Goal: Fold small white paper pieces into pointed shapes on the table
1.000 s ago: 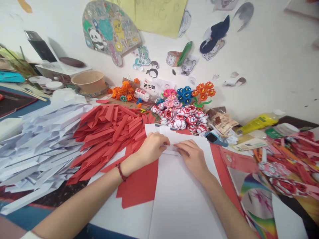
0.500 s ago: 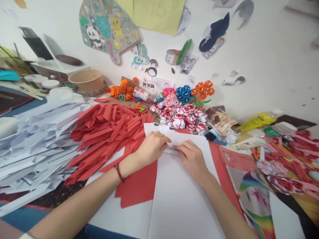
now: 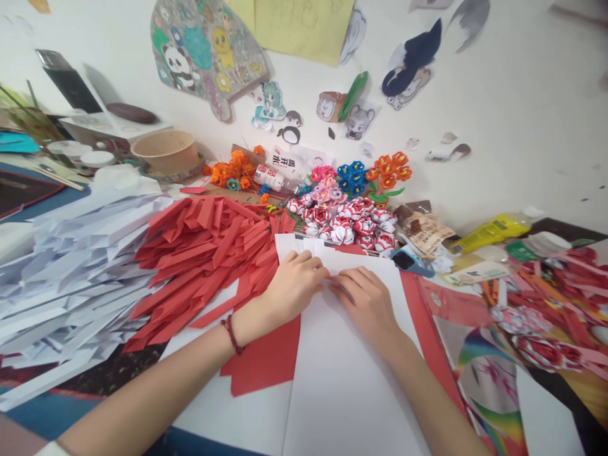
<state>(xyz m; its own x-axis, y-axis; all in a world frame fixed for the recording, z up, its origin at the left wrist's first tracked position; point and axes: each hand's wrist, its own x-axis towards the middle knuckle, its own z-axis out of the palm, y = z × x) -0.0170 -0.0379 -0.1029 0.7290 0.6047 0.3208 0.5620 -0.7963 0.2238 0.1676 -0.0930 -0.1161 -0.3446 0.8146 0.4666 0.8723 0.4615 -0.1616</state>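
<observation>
My left hand, below a dark red braided bracelet, is closed with its fingertips pinched together. My right hand meets it fingertip to fingertip, its fingers bent and pressed down. Between them is a narrow white paper strip, mostly hidden by the fingers. Both hands are over a large white paper sheet spread on the table. Beneath the left wrist lie red paper sheets.
Folded red paper strips and white paper strips are heaped to the left. Behind the hands stand red-and-white paper flowers and a blue smartwatch-like object. Bottles and red paper pieces crowd the right.
My hands have come closer together, their fingertips now meeting. The white strip that showed between and below them is now mostly covered.
</observation>
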